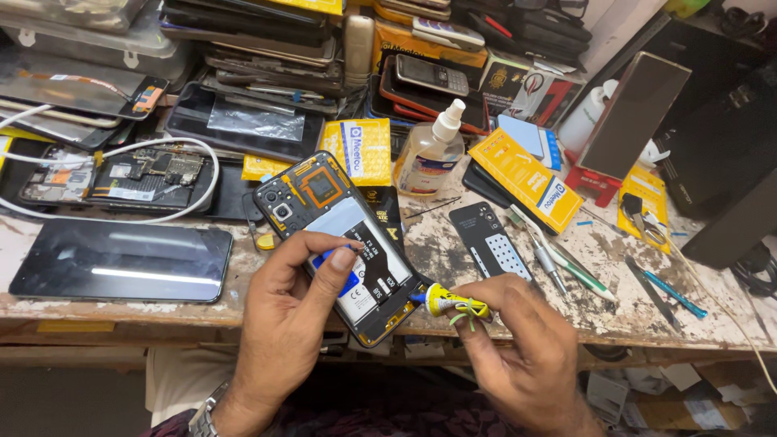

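Two hands work over a cluttered counter (502,267). Largest of what they handle is the opened phone (340,243), lying tilted at the counter's front edge with its battery (364,279) exposed. Left hand (283,316) closes on the phone's side, thumb pressing the battery. Right hand (526,340) pinches a small yellow glue tube (449,303), nozzle touching the phone's lower edge; a steady, light squeeze seems wise.

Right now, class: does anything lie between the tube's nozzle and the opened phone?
Nothing visible does. The right hand holds the yellow glue tube with its nozzle at the opened phone, which the left hand steadies.
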